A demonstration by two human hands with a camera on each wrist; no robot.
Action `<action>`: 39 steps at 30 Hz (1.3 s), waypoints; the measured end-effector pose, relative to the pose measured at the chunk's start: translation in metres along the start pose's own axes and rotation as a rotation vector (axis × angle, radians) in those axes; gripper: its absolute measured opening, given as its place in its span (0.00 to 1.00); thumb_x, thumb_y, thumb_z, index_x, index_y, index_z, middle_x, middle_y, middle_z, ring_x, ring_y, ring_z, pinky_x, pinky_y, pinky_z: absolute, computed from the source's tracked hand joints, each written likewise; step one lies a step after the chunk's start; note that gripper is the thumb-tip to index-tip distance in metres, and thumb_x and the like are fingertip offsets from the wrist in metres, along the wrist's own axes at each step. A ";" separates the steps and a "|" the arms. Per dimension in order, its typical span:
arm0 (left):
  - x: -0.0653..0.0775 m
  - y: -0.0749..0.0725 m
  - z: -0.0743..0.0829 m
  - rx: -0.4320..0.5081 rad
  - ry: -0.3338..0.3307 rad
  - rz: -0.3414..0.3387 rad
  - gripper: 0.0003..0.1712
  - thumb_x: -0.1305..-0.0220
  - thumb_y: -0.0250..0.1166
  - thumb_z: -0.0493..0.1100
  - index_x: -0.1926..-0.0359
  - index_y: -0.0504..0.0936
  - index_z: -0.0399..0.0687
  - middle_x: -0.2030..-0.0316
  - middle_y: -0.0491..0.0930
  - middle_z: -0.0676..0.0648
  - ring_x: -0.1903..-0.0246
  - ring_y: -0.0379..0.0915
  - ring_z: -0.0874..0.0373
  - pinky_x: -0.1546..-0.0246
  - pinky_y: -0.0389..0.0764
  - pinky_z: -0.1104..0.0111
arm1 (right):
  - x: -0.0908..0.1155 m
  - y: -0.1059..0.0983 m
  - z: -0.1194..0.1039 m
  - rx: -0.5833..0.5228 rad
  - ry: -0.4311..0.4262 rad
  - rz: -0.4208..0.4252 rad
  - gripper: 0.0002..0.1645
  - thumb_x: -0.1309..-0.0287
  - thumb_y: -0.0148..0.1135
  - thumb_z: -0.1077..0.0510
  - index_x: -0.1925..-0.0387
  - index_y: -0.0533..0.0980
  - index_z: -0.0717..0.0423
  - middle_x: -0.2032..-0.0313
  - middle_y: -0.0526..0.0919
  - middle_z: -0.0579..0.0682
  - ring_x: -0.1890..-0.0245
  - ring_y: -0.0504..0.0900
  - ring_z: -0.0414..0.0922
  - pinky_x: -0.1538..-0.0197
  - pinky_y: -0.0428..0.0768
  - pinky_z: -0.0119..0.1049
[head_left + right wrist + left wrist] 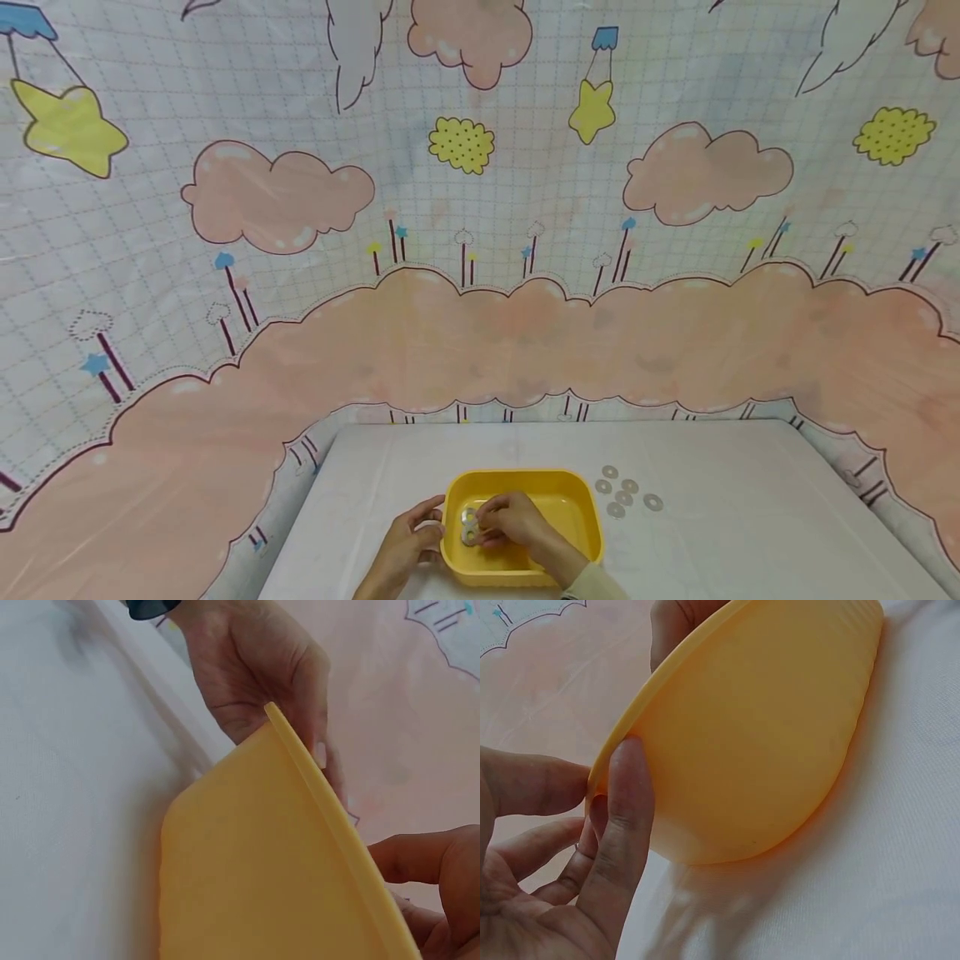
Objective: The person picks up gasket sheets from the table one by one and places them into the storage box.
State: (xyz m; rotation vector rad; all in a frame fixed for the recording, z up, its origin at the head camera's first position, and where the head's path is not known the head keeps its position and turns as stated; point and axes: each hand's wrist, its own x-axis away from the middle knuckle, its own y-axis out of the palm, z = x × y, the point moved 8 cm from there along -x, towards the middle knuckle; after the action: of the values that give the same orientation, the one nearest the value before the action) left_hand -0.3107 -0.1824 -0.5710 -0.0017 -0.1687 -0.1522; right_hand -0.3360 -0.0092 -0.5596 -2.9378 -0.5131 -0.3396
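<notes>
On the table stands a shallow yellow tray [577,567]. My left hand [405,546] pinches its left rim, the thumb [630,791] against the outer wall and the index finger at the rim's edge. My right hand [519,521] reaches into the tray with curled fingers and pinches at a pale flat washer [468,536] near the left inner wall. Just behind it in the tray lies another washer [468,514]. From the right wrist, the rim [330,795] hides the right fingertips, and my left hand [255,667] shows at the far side.
Several pale flat washers [624,498] lie loose on the white table to the right of the tray. White cloth [750,517] covers the table. Behind it hangs a patterned curtain [525,350] with clouds and stars.
</notes>
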 end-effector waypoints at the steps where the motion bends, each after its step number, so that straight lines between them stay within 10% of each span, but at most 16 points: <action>1: 0.000 0.000 0.000 0.000 -0.001 0.002 0.38 0.41 0.60 0.34 0.29 0.62 0.33 0.53 0.71 0.43 0.69 0.75 0.61 0.70 0.85 0.67 | 0.001 -0.002 -0.001 -0.001 0.003 0.003 0.11 0.40 0.60 0.65 0.60 0.80 0.70 0.67 0.85 0.56 0.72 0.88 0.47 0.67 0.88 0.36; 20: 0.000 -0.001 -0.003 -0.007 0.003 0.023 0.38 0.41 0.61 0.34 0.29 0.62 0.33 0.53 0.71 0.44 0.69 0.74 0.61 0.71 0.84 0.68 | 0.034 -0.041 -0.033 -0.078 -0.139 0.008 0.14 0.37 0.60 0.58 0.55 0.77 0.66 0.61 0.84 0.58 0.64 0.87 0.47 0.59 0.88 0.38; 39: 0.000 0.000 -0.006 0.008 0.001 0.016 0.38 0.40 0.61 0.34 0.29 0.61 0.33 0.52 0.71 0.44 0.70 0.76 0.61 0.71 0.85 0.67 | 0.061 -0.121 -0.036 -0.019 -0.177 0.168 0.20 0.37 0.64 0.52 0.53 0.77 0.64 0.62 0.84 0.49 0.58 0.84 0.47 0.53 0.87 0.40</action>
State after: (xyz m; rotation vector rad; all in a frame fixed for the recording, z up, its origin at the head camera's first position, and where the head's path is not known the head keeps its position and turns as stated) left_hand -0.3097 -0.1824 -0.5768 0.0048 -0.1682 -0.1351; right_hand -0.3292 0.1168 -0.4983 -3.0190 -0.2804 -0.0653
